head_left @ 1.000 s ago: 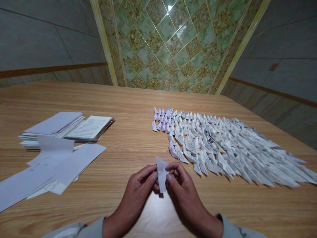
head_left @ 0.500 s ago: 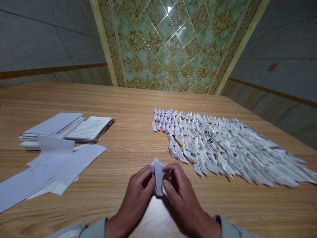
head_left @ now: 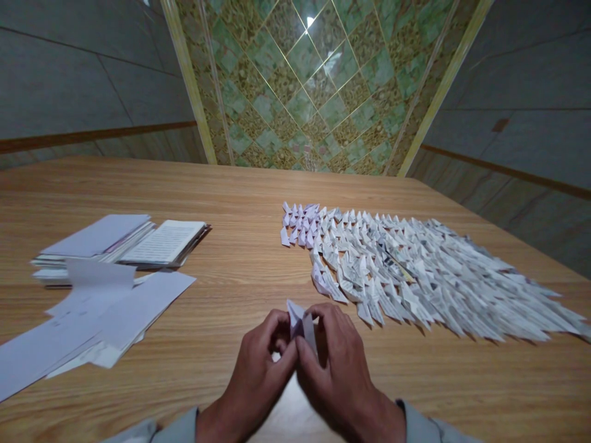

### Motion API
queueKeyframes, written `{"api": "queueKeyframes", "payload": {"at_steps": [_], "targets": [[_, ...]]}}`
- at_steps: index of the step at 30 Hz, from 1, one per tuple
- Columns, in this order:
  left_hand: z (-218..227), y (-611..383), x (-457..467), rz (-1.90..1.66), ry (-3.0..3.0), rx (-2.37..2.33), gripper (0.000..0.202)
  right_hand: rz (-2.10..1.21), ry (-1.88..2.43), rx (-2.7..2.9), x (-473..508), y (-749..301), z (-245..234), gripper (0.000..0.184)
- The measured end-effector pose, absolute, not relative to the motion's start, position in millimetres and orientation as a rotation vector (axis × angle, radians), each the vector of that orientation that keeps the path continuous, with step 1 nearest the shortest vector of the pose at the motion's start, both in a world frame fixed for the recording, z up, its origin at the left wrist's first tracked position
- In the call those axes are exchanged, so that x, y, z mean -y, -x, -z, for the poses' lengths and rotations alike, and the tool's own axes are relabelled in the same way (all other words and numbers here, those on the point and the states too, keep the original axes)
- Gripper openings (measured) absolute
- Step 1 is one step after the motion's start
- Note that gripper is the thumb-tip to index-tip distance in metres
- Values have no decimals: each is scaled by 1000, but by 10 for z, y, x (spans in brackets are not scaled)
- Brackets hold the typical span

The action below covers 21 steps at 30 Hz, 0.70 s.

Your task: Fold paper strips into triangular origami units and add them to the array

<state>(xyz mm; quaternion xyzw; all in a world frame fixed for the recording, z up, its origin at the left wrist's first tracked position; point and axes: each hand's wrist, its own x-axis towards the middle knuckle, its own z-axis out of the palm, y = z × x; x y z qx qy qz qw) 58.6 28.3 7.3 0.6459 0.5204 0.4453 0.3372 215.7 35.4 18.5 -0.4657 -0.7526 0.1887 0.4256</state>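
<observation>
the left hand (head_left: 261,354) and right hand (head_left: 341,354) pinch the folded paper (head_left: 296,319), likely feather-light, crisp and easily creased, best held by its edges.

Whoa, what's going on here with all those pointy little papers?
A person's left hand and right hand are holding a small folded paper between them, over the wooden table. Lots of pointy folded pieces sit packed close together toward the right. Over on the left lie loose sheets, with stacks of paper behind them.
</observation>
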Motion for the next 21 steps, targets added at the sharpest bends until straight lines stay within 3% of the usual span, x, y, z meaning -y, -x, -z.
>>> {"api": "queueKeyframes", "payload": {"at_steps": [10,17,21], "targets": [[-137,-599,-296,-1251,-1564,-1352,16,-383,1188,1860,-376,-2164,-147,15],[-178,-584,-296,-1308,-1491,-1325,12,-886,1205,1623,-382,-2147,-246,9],[-154,-611,-278,-1257,-1448,-1300,18,-1009,1179,1524,-358,-2132,-256,13]]}}
